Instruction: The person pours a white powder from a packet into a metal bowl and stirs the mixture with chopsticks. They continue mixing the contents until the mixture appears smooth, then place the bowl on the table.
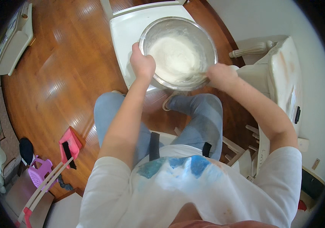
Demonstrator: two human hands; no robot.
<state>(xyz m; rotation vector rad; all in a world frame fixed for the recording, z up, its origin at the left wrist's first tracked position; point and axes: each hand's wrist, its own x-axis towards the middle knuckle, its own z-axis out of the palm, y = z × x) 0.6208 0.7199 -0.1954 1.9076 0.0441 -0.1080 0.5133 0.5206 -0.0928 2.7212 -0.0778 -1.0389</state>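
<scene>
A stainless steel mixing bowl [212, 42] stands tilted over a white chair seat [125, 34] in front of me. Inside it lies white flour-like powder [174, 54], with a wetter, smeared patch near the lower right wall. My left hand [143, 61] grips the bowl's left rim, thumb towards the inside. At the lower right rim, my right hand [222, 75] is closed and blurred by motion. A thin, pale utensil [201, 73] seems to reach from it into the bowl; its kind is unclear.
On the right is a white table [286, 68] with a black marker-like object [297, 114]. A pink dustpan [70, 142] and a purple plastic stool [40, 172] are on the wooden floor [57, 62] at lower left. My knees are just below the bowl.
</scene>
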